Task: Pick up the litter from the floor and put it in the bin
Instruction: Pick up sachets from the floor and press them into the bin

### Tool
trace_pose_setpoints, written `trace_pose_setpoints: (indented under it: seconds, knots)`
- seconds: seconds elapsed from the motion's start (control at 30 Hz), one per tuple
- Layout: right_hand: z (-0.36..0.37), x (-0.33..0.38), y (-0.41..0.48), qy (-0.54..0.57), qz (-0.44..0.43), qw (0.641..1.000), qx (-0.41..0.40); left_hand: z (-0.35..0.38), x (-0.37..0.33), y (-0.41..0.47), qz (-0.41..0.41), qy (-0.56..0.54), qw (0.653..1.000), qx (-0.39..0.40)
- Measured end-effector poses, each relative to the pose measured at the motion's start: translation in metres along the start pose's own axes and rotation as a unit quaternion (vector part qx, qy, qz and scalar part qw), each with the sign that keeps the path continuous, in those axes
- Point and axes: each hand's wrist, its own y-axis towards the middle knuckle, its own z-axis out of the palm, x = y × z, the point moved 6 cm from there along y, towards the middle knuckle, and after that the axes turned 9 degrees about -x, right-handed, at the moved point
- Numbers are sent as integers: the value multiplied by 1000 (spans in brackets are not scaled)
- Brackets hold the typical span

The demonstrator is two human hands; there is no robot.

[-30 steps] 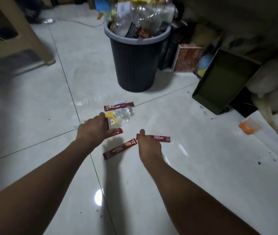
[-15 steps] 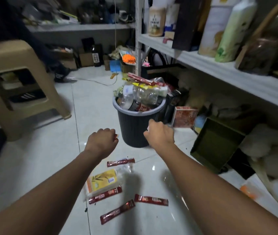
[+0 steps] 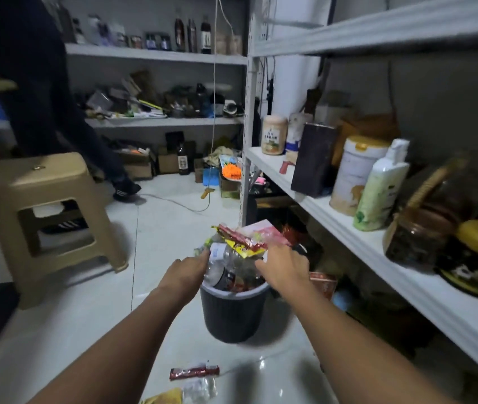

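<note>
Both hands at the overfull bin point(image 3: 233, 317).
My left hand point(image 3: 186, 273) and right hand point(image 3: 285, 268) touch the heaped litter on top; fingertips are hidden, so I cannot tell either grip. A red sachet point(image 3: 194, 371) and a clear wrapper point(image 3: 200, 389) lie on the floor nearer me.

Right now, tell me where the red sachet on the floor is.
In the head view, the red sachet lies low centre on the floor, in front of the bin.

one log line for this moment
left hand | right hand | both at heaped bin top, grip unclear | red sachet on floor
</note>
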Motion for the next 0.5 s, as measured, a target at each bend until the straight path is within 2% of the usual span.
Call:
trace_pose_setpoints:
  seconds: [0.1,0.2,0.37,0.5]
  knots:
    - [-12,-4,22,-8,-8,1000,-26,-15,-7,25,-24,-20,999,-34]
    - [-8,-1,41,-16,-9,999,-43,-6,-18,43,21,11,997,-77]
    - [28,-6,63,-21,-11,998,-54,63,-40,68,94,50,994,-25]
    - [56,-14,81,-32,-7,998,-59,97,-64,87,125,27,991,-44]
